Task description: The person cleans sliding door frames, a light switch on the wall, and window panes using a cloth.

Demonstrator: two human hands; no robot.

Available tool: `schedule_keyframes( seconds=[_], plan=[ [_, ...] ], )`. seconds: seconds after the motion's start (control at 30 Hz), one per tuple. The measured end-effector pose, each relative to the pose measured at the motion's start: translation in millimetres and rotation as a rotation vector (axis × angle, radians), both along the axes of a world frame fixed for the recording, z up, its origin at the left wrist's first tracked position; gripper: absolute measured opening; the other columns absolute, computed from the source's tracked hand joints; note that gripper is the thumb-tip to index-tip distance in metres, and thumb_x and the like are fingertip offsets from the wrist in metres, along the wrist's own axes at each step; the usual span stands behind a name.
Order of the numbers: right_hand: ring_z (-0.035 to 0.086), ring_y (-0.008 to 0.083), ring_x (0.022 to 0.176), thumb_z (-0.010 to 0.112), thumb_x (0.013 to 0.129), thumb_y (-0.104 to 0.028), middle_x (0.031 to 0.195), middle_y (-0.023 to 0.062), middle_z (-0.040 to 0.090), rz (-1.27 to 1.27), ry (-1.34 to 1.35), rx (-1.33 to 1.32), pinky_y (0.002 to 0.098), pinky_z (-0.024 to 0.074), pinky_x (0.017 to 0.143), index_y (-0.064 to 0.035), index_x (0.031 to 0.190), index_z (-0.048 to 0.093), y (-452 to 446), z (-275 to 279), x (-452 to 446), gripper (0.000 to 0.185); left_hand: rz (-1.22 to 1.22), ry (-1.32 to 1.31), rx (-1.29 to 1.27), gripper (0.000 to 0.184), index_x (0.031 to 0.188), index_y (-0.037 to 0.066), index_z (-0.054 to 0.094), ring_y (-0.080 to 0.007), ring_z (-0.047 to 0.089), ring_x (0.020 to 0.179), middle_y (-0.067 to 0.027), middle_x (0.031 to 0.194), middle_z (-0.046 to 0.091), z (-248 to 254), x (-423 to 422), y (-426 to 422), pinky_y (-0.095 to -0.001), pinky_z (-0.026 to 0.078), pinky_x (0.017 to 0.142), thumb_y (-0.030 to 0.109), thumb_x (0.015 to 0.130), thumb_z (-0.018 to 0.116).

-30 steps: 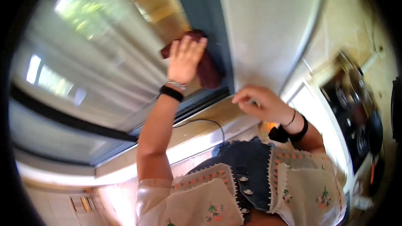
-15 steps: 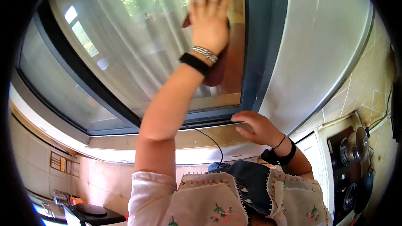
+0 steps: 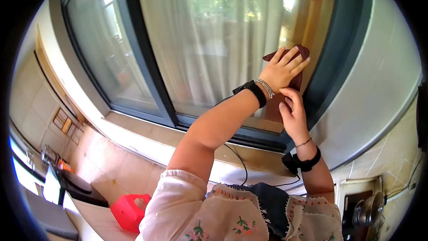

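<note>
A maroon cloth (image 3: 296, 81) lies against the window glass (image 3: 214, 58), near the right side of the pane. My left hand (image 3: 280, 73) holds it pressed to the glass, palm down with fingers spread over it. Folds of the cloth stick out past the fingertips and below the palm. Just beneath, my right hand (image 3: 294, 116) is raised with its fingers loosely bent and the thumb apart, open. Its index fingertip is close to the heel of my left hand; whether they touch I cannot tell. Both wrists carry dark bands.
A dark window frame (image 3: 145, 49) surrounds the panes, with a sill (image 3: 129, 127) below. Black cable (image 3: 243, 165) hangs near my waist. At lower left are a red plastic container (image 3: 129, 212) and a black appliance (image 3: 80, 187). A stove (image 3: 363, 214) is at lower right.
My left hand and the cloth have come lower on the pane. My right hand has risen from near the sill to beside my left hand. The view has shifted left.
</note>
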State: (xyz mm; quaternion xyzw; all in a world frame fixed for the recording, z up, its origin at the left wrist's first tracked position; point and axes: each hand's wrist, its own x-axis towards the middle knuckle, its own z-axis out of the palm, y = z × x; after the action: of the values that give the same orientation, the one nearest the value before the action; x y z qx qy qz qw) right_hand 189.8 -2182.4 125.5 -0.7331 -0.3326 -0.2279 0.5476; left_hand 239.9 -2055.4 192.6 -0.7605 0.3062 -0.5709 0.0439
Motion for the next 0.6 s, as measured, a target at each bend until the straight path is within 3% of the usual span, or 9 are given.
schedule_keyframes(
  seconds=[0.07, 0.23, 0.47, 0.6],
  plan=[
    [0.047, 0.0228, 0.106, 0.052, 0.077, 0.000, 0.113, 0.0098, 0.047, 0.027, 0.036, 0.098, 0.0328, 0.0379, 0.091, -0.0067, 0.113, 0.048, 17.1, 1.6, 23.7, 0.037, 0.017, 0.062, -0.039, 0.054, 0.134, 0.018, 0.040, -0.0250, 0.036, 0.126, -0.0035, 0.127, 0.046, 2.7, -3.9, 24.8, -0.0474, 0.028, 0.102, 0.023, 0.080, 0.050],
    [0.037, 0.0361, 0.117, 0.058, 0.073, -0.006, 0.125, 0.0158, 0.042, -0.135, -0.319, -0.130, 0.0432, 0.0287, 0.099, -0.0086, 0.126, 0.041, 84.8, 28.1, 26.8, 0.055, 0.244, -0.017, -0.046, 0.058, 0.134, 0.018, 0.039, -0.0264, 0.034, 0.127, -0.0055, 0.129, 0.045, 18.2, -16.7, 101.6, -0.0482, 0.026, 0.103, 0.024, 0.079, 0.057],
    [0.034, 0.0301, 0.122, 0.058, 0.072, -0.014, 0.132, 0.0091, 0.038, -0.336, -0.692, -0.394, 0.0463, 0.0253, 0.099, -0.0126, 0.129, 0.042, 164.9, 86.9, 25.8, 0.059, 0.508, 0.009, -0.181, 0.071, 0.139, 0.016, 0.028, -0.0278, 0.029, 0.129, -0.0092, 0.133, 0.039, 51.4, -35.6, 201.3, -0.0499, 0.022, 0.105, 0.037, 0.079, 0.059],
    [0.027, 0.0270, 0.129, 0.059, 0.075, -0.016, 0.137, 0.0040, 0.035, -0.434, -0.907, -0.380, 0.0497, 0.0217, 0.104, -0.0150, 0.128, 0.044, 196.0, 135.6, 37.6, 0.055, 0.567, -0.071, -0.333, 0.071, 0.139, 0.010, 0.025, -0.0346, 0.031, 0.126, -0.0189, 0.133, 0.036, 84.4, -39.2, 243.8, -0.0494, 0.025, 0.103, 0.038, 0.082, 0.056]
  ],
)
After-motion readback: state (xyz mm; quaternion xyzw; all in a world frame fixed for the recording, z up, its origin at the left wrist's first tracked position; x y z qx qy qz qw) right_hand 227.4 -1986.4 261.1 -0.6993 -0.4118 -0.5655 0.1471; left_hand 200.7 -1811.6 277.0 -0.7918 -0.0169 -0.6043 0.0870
